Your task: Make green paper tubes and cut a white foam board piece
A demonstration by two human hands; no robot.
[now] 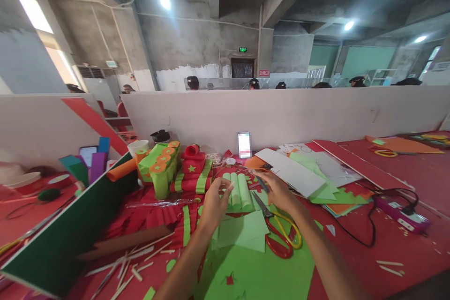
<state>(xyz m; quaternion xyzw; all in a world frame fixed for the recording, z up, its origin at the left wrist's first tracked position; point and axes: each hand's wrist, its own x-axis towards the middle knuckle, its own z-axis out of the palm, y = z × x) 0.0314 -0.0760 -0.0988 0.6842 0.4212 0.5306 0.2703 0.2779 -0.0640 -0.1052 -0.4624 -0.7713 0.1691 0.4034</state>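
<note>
The pale green rolls (236,193) lie on the tabletop (355,258), toward its far edge. The right hand (267,182) has its grip around a slim dark object (260,183); the left hand's (221,193) I cannot tell. Light pressure should avoid denting the rolls.

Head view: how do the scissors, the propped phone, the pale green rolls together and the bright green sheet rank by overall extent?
1. Bright green sheet
2. Scissors
3. Pale green rolls, together
4. Phone; standing farther back, it may look smaller than it is.
</note>
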